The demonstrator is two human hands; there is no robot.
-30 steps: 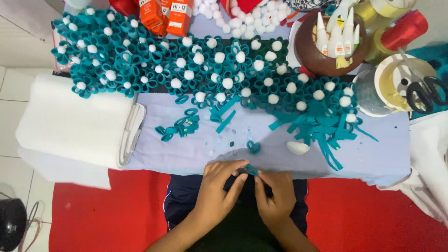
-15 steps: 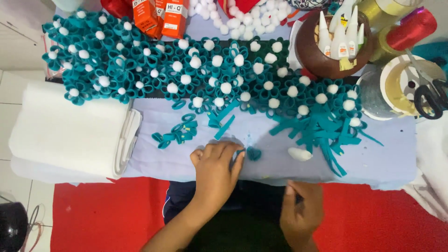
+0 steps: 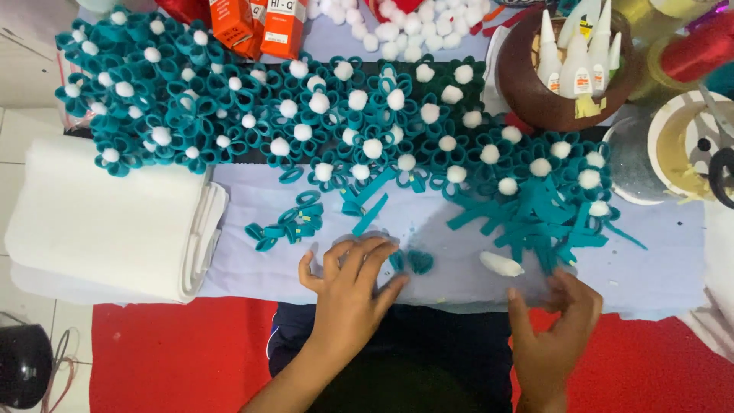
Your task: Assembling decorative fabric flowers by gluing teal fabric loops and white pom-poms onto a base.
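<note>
A pale lilac cloth [image 3: 428, 229] covers the table, over a red floor mat [image 3: 168, 359]. The left hand [image 3: 352, 294] lies flat with fingers spread, touching a small teal felt piece [image 3: 413, 261] near the near edge. The right hand [image 3: 558, 317] is open (fingers loosely curled) at the cloth's near edge, just beside a white glue stick [image 3: 501, 265]. Teal flowers [image 3: 367, 122] fill the far side; folded white fabric [image 3: 99, 222] lies left.

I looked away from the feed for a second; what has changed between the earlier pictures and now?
The two hands parted. The left hand moved forward to press the small teal looped felt piece on the pale cloth. The right hand let go, dropped back, then reached to the cloth's edge near the white glue tube. The teal felt flowers stayed put.
</note>
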